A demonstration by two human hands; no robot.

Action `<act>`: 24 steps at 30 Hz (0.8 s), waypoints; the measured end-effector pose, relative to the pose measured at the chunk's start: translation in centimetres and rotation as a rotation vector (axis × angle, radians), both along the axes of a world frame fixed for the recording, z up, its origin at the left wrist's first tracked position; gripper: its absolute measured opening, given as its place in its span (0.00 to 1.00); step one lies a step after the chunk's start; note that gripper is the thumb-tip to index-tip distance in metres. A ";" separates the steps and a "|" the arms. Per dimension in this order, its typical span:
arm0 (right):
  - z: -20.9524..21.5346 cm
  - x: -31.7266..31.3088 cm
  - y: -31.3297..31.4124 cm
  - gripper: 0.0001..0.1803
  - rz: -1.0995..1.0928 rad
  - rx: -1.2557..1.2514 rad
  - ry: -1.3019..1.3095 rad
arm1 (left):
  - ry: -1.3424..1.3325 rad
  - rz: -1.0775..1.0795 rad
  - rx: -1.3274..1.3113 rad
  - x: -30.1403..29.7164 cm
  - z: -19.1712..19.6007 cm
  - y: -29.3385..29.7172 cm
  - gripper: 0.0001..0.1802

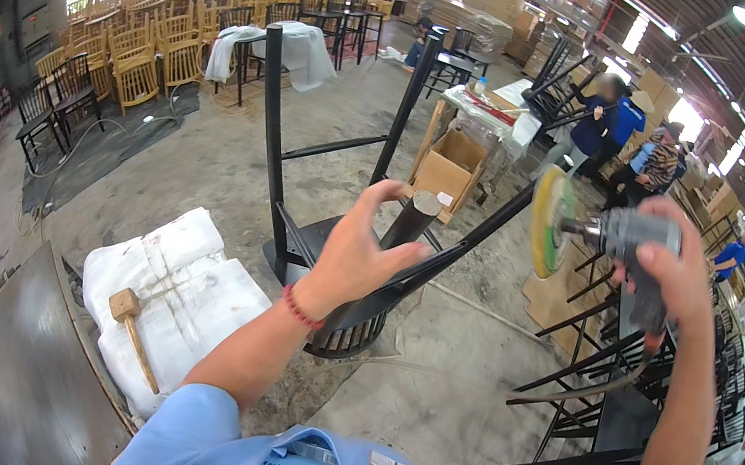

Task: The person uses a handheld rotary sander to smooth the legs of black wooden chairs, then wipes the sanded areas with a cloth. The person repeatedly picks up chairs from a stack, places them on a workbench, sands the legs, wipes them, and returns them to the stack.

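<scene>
A black wooden chair (363, 306) stands upside down before me, its legs pointing up and its spindled back low down. The nearest leg (410, 221) ends in a flat, round, greyish tip. Beside that tip is my left hand (359, 242), thumb and fingers spread apart in a curve with nothing held in them; whether it touches the leg I cannot tell. My right hand (670, 257) grips a handheld disc sander (627, 233) off to the right of the chair. Its round yellow-green pad (551, 222) faces left, apart from the wood, and a hose hangs below the tool.
A wooden mallet (133, 335) lies on a white wrapped bundle (184, 284), beside a dark tabletop (40, 363). More black chairs (603, 423) crowd the right. An open cardboard box (452, 162) sits under a workbench. Several people (597, 118) stand behind it. Unpainted chairs (132, 71) are stacked far left.
</scene>
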State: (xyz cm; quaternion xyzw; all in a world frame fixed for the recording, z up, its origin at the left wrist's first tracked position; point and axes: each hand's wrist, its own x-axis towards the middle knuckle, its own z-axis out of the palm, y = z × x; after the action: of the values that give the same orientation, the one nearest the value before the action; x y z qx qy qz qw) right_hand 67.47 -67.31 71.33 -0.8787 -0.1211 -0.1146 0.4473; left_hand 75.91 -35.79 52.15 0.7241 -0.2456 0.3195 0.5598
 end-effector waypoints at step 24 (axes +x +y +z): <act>6.9 6.4 13.5 0.24 0.060 -0.620 0.368 | 0.260 -0.202 -0.009 1.7 0.4 -2.8 0.20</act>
State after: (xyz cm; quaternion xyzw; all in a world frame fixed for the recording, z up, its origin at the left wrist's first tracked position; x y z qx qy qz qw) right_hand 73.89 -53.81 78.25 -0.9746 -0.0934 0.1009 0.1768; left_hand 77.62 -38.58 52.52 0.7286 -0.2411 0.1662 0.6192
